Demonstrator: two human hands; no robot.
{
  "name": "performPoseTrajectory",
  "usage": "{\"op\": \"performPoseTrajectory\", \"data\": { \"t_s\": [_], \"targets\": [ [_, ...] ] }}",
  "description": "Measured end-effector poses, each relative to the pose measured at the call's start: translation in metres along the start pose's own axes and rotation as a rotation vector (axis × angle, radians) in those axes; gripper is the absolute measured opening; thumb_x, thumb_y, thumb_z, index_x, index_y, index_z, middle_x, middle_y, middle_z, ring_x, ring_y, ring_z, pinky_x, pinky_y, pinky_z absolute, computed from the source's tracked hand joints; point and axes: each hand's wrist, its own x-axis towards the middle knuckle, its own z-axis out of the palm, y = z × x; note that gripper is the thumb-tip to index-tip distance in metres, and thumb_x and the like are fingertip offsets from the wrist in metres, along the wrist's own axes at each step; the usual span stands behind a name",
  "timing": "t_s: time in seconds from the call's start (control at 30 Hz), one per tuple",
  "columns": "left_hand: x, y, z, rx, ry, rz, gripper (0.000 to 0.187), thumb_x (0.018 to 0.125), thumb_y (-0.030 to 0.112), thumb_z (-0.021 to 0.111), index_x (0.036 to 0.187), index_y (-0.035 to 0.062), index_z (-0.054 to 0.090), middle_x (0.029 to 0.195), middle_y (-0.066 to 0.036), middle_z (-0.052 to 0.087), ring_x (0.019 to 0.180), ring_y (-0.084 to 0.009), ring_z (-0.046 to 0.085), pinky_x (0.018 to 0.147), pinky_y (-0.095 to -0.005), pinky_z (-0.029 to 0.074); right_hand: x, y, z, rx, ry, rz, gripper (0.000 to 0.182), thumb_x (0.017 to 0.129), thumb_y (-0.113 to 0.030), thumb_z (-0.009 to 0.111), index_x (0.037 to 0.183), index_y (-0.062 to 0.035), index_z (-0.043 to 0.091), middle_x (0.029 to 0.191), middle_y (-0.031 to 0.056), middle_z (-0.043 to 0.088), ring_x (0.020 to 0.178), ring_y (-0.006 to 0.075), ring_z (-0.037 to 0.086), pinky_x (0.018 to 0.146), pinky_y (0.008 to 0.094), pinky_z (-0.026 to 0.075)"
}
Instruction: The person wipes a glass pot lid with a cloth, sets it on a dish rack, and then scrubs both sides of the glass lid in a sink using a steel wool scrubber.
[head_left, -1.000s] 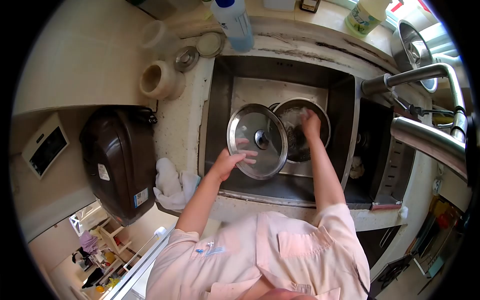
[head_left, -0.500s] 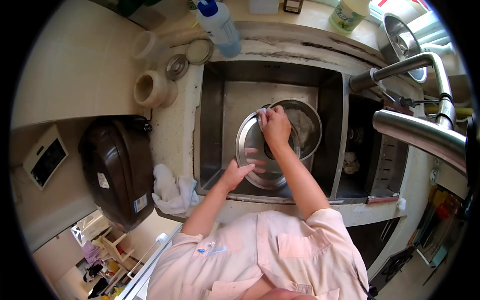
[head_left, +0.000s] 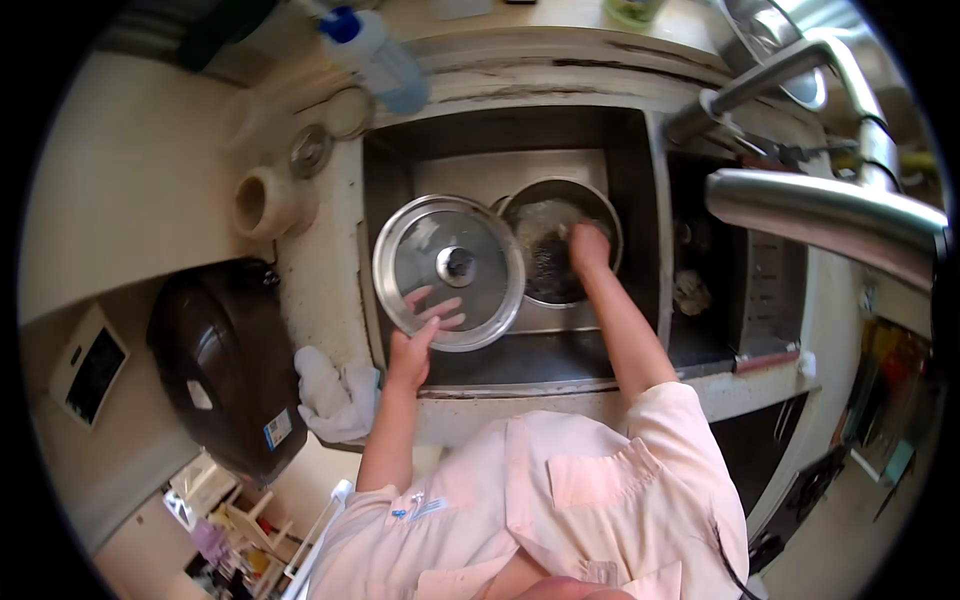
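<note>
In the head view, one deep sink (head_left: 485, 168) frames my two bare hands at work with one glass lid (head_left: 412, 262) and one metal pot (head_left: 592, 198). The pot sits within the sink, toward its right side, and holds what looks like shallow liquid, rippled and dark in places, with a paler patch whose nature I cannot tell. The lid, metal-rimmed with a single central knob, is tilted over the left part of the sink, its right edge overlapping the pot's left side.

My left hand (head_left: 412, 345) reaches in from the near edge of the sink and grips the lid's lower rim, fingers spread and visible through the glass. My right hand (head_left: 589, 250) dips into the pot from the right, the forearm angled over the sink's near edge; its fingers look drawn together, but I cannot tell what they hold.

Left of the sink stand one open-mouthed jar (head_left: 272, 203), two small covers, one pale (head_left: 349, 113) and one metallic (head_left: 311, 151), and one bunched white cloth (head_left: 335, 400). One blue-capped bottle (head_left: 382, 65) stands beyond the sink's far left corner. To its right, one side basin (head_left: 702, 335) contains one pale wad (head_left: 691, 292).
</note>
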Motion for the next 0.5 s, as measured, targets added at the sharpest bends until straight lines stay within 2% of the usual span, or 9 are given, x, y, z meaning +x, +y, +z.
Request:
{"op": "performPoseTrajectory", "data": {
  "t_s": [0.07,0.1,0.13,0.17,0.23,0.3,0.37,0.43,0.5],
  "targets": [
    [-0.002,0.002,0.000,-0.001,0.021,-0.022,0.046,0.086,-0.002,0.043,0.129,0.0038,0.029,0.116,-0.025,0.054,0.099,-0.0318,0.060,0.088,-0.0392,0.047,-0.021,-0.016,-0.030,0.209,0.188,-0.019,0.022,0.085,-0.020,0.050,0.084,-0.0018,0.062,0.087,0.0192,0.062,0.083,0.0361,0.061,0.072,0.0458,0.048],
    [-0.002,0.001,0.000,-0.002,0.018,-0.032,0.048,0.085,-0.002,0.043,0.130,0.0040,0.029,0.117,-0.026,0.054,0.099,-0.0324,0.060,0.088,-0.0395,0.047,-0.030,-0.026,-0.055,0.368,0.147,0.050,0.028,0.086,-0.025,0.050,0.083,0.0000,0.060,0.088,0.0201,0.062,0.081,0.0383,0.059,0.070,0.0450,0.047],
    [-0.003,0.000,-0.001,-0.013,0.016,-0.037,0.048,0.085,-0.002,0.044,0.130,0.0042,0.028,0.117,-0.026,0.053,0.100,-0.0327,0.060,0.088,-0.0396,0.047,-0.034,-0.024,-0.066,0.529,0.084,0.096,0.031,0.086,-0.028,0.052,0.083,0.0016,0.059,0.086,0.0200,0.062,0.078,0.0339,0.062,0.068,0.0418,0.047],
    [-0.006,0.000,-0.002,-0.022,0.019,-0.040,0.049,0.085,-0.001,0.044,0.131,0.0043,0.028,0.117,-0.026,0.053,0.100,-0.0330,0.059,0.088,-0.0398,0.047,-0.030,-0.009,-0.053,0.890,-0.053,0.117,0.030,0.089,-0.032,0.050,0.087,-0.0037,0.061,0.079,0.0126,0.065,0.074,0.0278,0.062,0.064,0.0368,0.047],
    [-0.011,0.001,0.001,-0.052,0.005,-0.042,0.050,0.085,-0.001,0.045,0.131,0.0046,0.027,0.117,-0.027,0.053,0.100,-0.0338,0.059,0.088,-0.0402,0.047,-0.053,-0.018,-0.095,1.592,-0.310,0.344,0.028,0.090,-0.030,0.050,0.099,-0.0055,0.058,0.090,0.0092,0.065,0.083,0.0225,0.063,0.069,0.0350,0.049],
    [-0.016,-0.004,-0.005,-0.078,0.013,-0.053,0.052,0.084,-0.002,0.045,0.131,0.0058,0.026,0.118,-0.028,0.052,0.099,-0.0345,0.059,0.088,-0.0410,0.047,-0.064,-0.014,-0.106,2.064,-0.568,0.311,0.027,0.089,-0.028,0.051,0.108,-0.0090,0.054,0.102,0.0100,0.062,0.089,0.0254,0.062,0.075,0.0400,0.051],
    [-0.021,-0.002,-0.005,-0.062,-0.004,-0.052,0.052,0.084,-0.001,0.047,0.132,0.0074,0.026,0.120,-0.028,0.050,0.099,-0.0352,0.059,0.087,-0.0417,0.048,-0.084,-0.025,-0.121,2.252,-0.536,0.363,0.022,0.087,-0.023,0.053,0.104,-0.0087,0.055,0.109,0.0122,0.059,0.094,0.0276,0.061,0.077,0.0439,0.052],
    [-0.023,-0.002,-0.005,-0.052,-0.036,-0.038,0.054,0.085,-0.001,0.046,0.133,0.0072,0.024,0.121,-0.029,0.049,0.104,-0.0371,0.056,0.091,-0.0424,0.045,-0.084,-0.031,-0.093,2.315,-0.435,0.358,0.026,0.083,-0.015,0.056,0.108,-0.0101,0.052,0.105,0.0111,0.060,0.094,0.0258,0.061,0.074,0.0448,0.052],
    [-0.028,0.002,-0.003,-0.013,-0.050,-0.021,0.053,0.086,-0.001,0.043,0.134,0.0060,0.023,0.121,-0.029,0.049,0.105,-0.0381,0.055,0.092,-0.0425,0.045,-0.083,-0.036,-0.083,2.186,-0.219,0.267,0.027,0.083,-0.007,0.054,0.109,-0.0121,0.051,0.105,0.0106,0.060,0.095,0.0231,0.060,0.069,0.0398,0.052]
  ]
}}
